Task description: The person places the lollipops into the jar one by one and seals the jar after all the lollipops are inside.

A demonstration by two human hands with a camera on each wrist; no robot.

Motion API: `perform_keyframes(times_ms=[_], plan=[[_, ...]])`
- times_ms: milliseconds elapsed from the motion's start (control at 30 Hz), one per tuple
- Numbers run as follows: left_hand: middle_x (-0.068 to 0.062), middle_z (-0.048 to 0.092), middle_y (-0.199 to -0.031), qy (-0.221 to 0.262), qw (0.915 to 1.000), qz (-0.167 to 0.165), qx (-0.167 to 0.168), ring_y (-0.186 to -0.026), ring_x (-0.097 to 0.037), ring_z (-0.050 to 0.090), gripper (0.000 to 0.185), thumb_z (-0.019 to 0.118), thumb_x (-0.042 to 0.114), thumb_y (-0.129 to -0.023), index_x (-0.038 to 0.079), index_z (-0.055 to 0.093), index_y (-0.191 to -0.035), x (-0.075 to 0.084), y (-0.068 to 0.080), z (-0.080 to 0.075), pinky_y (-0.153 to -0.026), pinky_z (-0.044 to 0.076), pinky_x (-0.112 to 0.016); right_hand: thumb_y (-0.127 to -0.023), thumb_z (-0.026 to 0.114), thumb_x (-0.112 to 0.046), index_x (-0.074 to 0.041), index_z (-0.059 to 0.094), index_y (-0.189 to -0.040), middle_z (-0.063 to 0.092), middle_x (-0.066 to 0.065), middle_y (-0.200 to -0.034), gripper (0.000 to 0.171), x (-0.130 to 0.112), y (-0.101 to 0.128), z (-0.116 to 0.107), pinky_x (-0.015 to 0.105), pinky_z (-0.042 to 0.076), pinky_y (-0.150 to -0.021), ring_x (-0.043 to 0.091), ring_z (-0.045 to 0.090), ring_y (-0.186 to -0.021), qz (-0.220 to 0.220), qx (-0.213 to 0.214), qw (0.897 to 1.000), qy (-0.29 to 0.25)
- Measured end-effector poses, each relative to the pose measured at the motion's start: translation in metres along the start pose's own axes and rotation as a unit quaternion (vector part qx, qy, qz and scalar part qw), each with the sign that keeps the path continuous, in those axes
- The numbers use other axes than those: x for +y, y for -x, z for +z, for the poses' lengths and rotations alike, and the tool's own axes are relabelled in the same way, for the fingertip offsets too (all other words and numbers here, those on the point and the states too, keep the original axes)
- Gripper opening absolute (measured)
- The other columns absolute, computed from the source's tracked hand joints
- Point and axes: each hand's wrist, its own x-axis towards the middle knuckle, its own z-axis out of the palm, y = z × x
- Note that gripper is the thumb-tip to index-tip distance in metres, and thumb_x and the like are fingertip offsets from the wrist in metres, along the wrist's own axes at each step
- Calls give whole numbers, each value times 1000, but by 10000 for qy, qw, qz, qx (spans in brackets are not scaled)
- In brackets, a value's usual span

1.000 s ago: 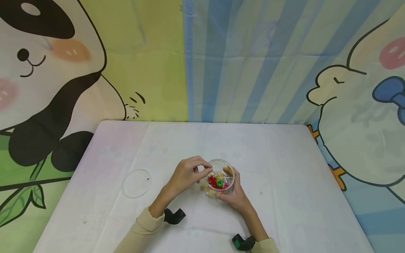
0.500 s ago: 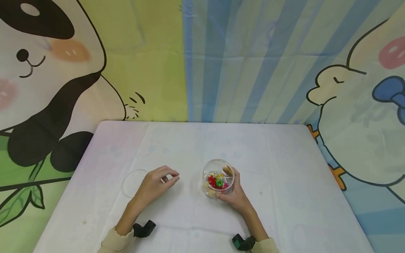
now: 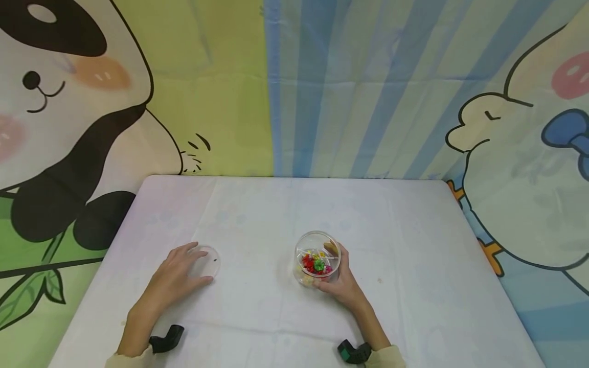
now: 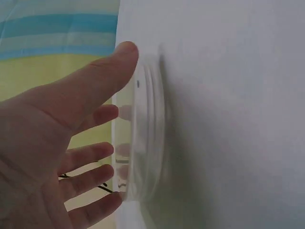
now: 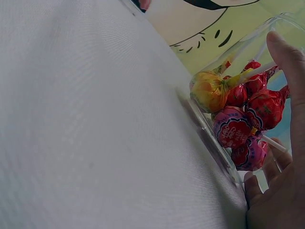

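My left hand is spread over a clear round lid on the table's left side. In the left wrist view, thumb and fingers stand apart at the face of the lid, whose rim is ridged; whether they touch it I cannot tell. Near the middle, my right hand grips a clear, uncovered jar by its right side. Wrapped lollipops in red, yellow and pink lie inside, seen closely in the right wrist view; a green one also shows from above. The jar stands on the table.
A white cloth covers the table. Its far edge meets a cartoon-printed curtain. Black curved devices sit at both wrists, below beige sleeves.
From the jar's mouth my left hand has moved left to the lid, and its fingers have spread from a closed pinch. The right hand and jar have stayed in place.
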Motion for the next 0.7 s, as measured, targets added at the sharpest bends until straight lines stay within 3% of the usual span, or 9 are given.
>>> perform_keyframes(times_ms=[133,300,500,600,700], plan=[[-23,40,-147,108,9983,-239,-519,-132,-43,36,72,82,44,-72,13,57,-131,-8,3,-2,-93,41,-66,-69,84,-10,-23,16,-150,33,13,-152,106,-1,-1,0,65,16,-113,39,32,-141,36,0,10000,25],[-28,37,-147,228,9971,-244,-684,-131,-49,37,79,85,44,-68,13,55,-135,-14,5,-3,-94,40,-68,-70,83,-10,-24,16,-150,32,13,-152,106,-1,-1,0,66,15,-112,40,31,-142,62,5,10000,29],[-26,45,-140,154,9993,65,-330,-123,-46,43,77,87,42,-66,12,58,-131,-18,5,-3,-91,43,-64,-70,83,-11,-17,16,-149,33,18,-151,104,-2,-1,1,66,15,-112,41,32,-140,87,-44,9999,-37],[-21,45,-141,497,9984,261,-39,-124,-41,42,76,88,40,-66,15,59,-132,-12,-1,-3,-91,43,-62,-70,83,-11,-14,16,-149,34,18,-151,104,-2,-1,1,66,16,-112,41,34,-140,81,-33,10000,2],[-16,46,-144,932,9933,629,263,-126,-34,42,77,88,41,-65,17,59,-133,4,-12,-5,-91,44,-60,-69,84,-11,-16,17,-149,34,16,-151,104,-3,0,1,66,16,-112,40,34,-140,66,6,10000,48]])
